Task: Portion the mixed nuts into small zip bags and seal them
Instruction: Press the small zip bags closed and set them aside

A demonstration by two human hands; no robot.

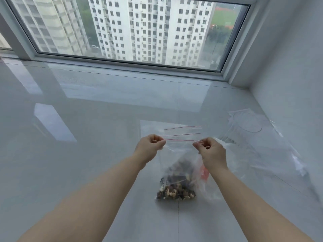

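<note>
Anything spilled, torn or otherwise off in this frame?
Nothing stands out. Both hands, left hand and right hand, pinch the zip bag by its top corners; the nuts stay inside it.

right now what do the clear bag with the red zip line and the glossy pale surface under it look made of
The clear bag with the red zip line, pinched at its top by the left hand and right hand, looks like thin, soft, glossy plastic film: the brown mixed nuts show through and it creases. The glossy pale surface is probably polished tile or stone: it mirrors the window and has a straight seam.
</note>
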